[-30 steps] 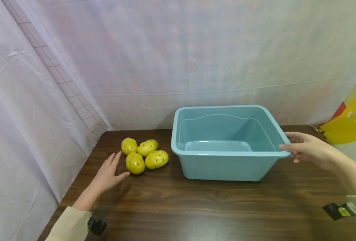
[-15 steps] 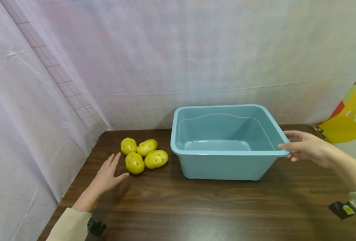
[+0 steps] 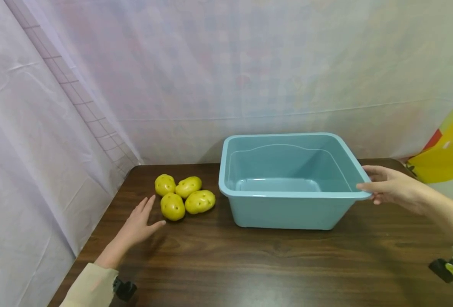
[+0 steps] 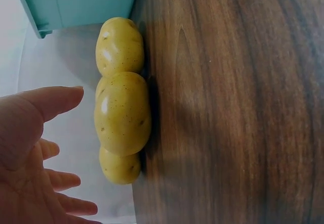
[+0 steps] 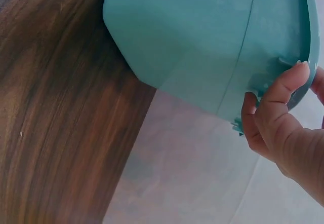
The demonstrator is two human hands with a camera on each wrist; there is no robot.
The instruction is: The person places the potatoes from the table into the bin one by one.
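Note:
Several yellow potatoes lie in a tight cluster on the left of the table. Just left of them hovers my left hand, fingers spread and thumb apart, holding nothing. In the left wrist view a gap shows between the thumb and the nearest potato. To the right of the potatoes stands a light blue plastic tub with nothing inside. My right hand grips its rim at the right end, thumb on top. In the right wrist view, curled fingers sit under that rim.
The dark wooden table carries everything. A pale curtain hangs behind it and another white sheet drapes at the left. At the far right hangs a yellow patterned cloth.
My right sleeve and wrist strap have shifted slightly to the right. Both hands, the potatoes and the tub hold nearly the same places.

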